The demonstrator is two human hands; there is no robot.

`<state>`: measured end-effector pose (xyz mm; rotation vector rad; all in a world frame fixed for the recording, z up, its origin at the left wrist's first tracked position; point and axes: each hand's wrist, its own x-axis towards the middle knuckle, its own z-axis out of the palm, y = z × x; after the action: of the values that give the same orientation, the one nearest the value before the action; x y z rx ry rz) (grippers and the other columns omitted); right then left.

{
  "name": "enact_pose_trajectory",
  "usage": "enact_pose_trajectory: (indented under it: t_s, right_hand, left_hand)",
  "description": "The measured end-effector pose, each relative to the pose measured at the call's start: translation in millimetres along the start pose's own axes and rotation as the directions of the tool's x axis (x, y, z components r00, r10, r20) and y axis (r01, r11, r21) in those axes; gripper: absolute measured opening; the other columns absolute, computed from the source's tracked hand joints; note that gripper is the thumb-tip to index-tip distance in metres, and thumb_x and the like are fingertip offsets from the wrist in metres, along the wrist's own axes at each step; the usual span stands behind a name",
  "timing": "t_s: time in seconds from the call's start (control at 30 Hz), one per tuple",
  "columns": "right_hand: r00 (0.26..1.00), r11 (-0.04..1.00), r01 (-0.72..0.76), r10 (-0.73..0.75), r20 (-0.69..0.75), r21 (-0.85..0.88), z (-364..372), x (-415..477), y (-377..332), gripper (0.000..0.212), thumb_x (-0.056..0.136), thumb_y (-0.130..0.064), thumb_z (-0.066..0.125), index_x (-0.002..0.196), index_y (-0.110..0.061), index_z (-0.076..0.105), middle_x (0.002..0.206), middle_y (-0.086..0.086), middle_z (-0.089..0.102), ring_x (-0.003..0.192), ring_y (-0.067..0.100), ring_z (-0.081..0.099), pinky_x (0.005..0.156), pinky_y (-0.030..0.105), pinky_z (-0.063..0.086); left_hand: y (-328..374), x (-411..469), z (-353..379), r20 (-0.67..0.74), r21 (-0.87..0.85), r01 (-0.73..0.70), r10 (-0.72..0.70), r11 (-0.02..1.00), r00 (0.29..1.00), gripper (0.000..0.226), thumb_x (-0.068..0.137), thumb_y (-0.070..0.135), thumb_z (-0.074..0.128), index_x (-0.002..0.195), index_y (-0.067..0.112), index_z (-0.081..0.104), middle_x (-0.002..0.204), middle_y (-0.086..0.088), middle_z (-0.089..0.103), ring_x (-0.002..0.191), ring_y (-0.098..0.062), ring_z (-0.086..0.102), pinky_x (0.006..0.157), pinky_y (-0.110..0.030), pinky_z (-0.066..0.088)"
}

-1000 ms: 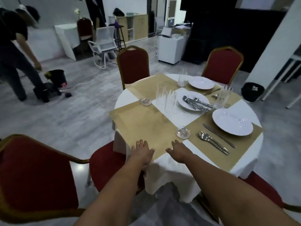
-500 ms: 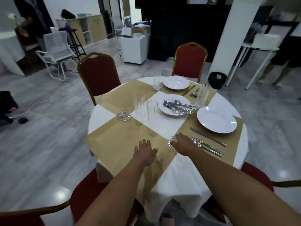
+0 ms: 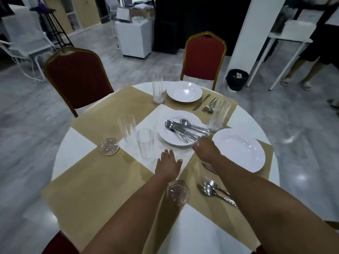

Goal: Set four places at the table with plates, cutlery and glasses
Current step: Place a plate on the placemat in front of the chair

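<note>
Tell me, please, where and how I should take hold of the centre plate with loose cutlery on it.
Pinch the centre plate at its near rim, coming from the front right, by the right hand. That edge is bare; two tall glasses crowd its left. The cutlery lies loose, so probably keep it level.

We take this for a banquet-style function room: a round white-clothed table (image 3: 73, 153), a red gold-framed chair (image 3: 77, 77) at eleven o'clock, another chair (image 3: 205, 55) at one, and a white work table (image 3: 291, 32) at two.
</note>
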<state>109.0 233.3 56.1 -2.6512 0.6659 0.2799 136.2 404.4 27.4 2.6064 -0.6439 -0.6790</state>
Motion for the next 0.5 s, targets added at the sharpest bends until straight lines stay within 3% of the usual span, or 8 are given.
enact_pose_trajectory:
  t_s: [0.33, 0.5]
  right_hand:
    - [0.999, 1.0, -0.029, 0.029, -0.031, 0.001, -19.1, 125.0, 19.0, 0.048, 0.099, -0.04, 0.043, 0.132, -0.005, 0.047, 0.134, 0.015, 0.049, 0.125, 0.038, 0.044, 0.102, 0.044, 0.038]
    - [0.999, 0.997, -0.05, 0.05, 0.013, 0.064, -14.0, 157.9, 29.5, 0.053, 0.098, -0.041, 0.047, 0.136, -0.004, 0.044, 0.139, 0.014, 0.046, 0.13, 0.037, 0.041, 0.105, 0.046, 0.038]
  left_hand:
    - [0.5, 95.1, -8.3, -0.103, -0.223, 0.224, -0.252, 0.949, 0.962, 0.07, 0.101, 0.035, 0.034, 0.152, 0.003, 0.0, 0.161, -0.015, 0.002, 0.149, -0.03, 0.006, 0.119, -0.046, 0.014]
    - [0.3, 116.0, 1.7, -0.124, -0.351, 0.236, -0.294, 0.906, 0.948, 0.075, 0.099, 0.035, 0.041, 0.153, 0.007, -0.004, 0.162, -0.013, 0.002, 0.149, -0.028, 0.009, 0.12, -0.041, 0.014]
